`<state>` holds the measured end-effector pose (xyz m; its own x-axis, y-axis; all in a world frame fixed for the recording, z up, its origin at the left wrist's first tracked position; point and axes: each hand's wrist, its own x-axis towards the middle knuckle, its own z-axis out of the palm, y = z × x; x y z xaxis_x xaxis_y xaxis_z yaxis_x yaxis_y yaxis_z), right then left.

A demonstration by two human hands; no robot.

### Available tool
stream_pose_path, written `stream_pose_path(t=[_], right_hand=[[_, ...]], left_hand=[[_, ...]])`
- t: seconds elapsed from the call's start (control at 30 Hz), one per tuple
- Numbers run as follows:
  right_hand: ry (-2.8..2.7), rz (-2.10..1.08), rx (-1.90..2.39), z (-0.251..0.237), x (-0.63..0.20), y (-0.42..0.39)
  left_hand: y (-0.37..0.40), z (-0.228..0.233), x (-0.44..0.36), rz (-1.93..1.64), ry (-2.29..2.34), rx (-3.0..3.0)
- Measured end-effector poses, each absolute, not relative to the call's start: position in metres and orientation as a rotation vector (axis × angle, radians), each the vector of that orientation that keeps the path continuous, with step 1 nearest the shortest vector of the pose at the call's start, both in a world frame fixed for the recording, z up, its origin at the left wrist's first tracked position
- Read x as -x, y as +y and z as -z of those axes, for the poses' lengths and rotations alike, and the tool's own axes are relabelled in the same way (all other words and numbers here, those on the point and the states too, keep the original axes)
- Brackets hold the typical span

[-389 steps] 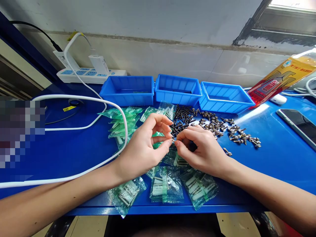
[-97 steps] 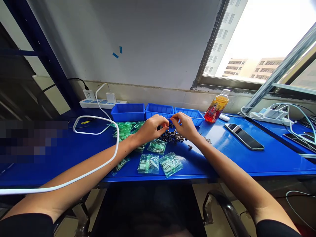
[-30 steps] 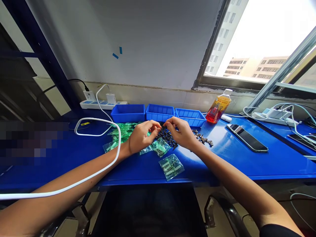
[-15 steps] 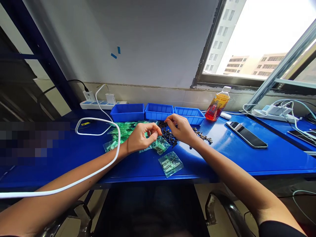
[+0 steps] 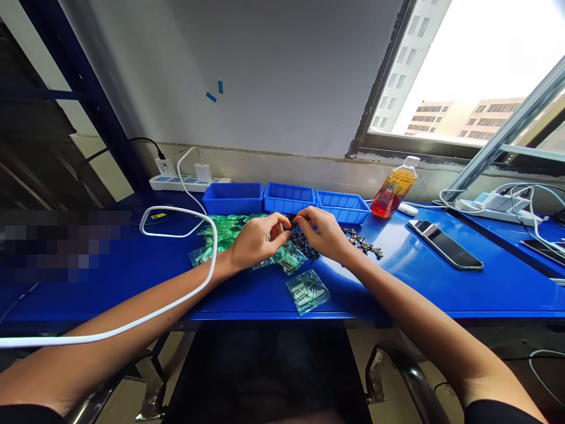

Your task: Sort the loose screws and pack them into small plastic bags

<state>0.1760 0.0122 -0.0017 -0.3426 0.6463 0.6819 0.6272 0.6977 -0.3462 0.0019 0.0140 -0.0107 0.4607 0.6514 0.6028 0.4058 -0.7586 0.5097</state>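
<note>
My left hand [image 5: 259, 240] is curled over the small green-and-clear packets, thumb and fingertips drawn together. Close beside it, my right hand [image 5: 324, 234] pinches over a pile of black screws [image 5: 304, 246], its fingertips almost meeting the left ones. Anything between either set of fingertips is too small to make out. Green plastic pieces [image 5: 223, 231] in clear bags are heaped left of the screws. Nearer the table edge lies a single clear packet [image 5: 308, 292] with pale green pieces and screws inside. Brass-coloured screws [image 5: 368, 246] are scattered right of my right hand, which partly hides them.
Three blue bins [image 5: 289, 198] line the back of the blue table [image 5: 424, 288]. A drink bottle [image 5: 394, 187] and a phone [image 5: 445, 244] are at right. A white cable [image 5: 215, 247] arches across my left forearm, and power strips [image 5: 189, 184] sit by the wall.
My two hands have come slightly closer together above the black screws. The whole view has shifted a little; the packets and bins stay in place on the table.
</note>
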Motion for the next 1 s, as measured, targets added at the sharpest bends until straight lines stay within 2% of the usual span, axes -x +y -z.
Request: stream_pose_path(t=[0.47,1.0], right_hand=[[-2.108,0.002,0.854,-0.0036,-0.1782,0.0057],[-2.041,0.056,0.819,-0.0044,-0.1759,0.0044]], left_hand=[[0.0112,0.0054,0.0013,-1.363,0.999,-2.422],[0.0119,0.0078,0.0002,-1.36,0.896,-2.464]])
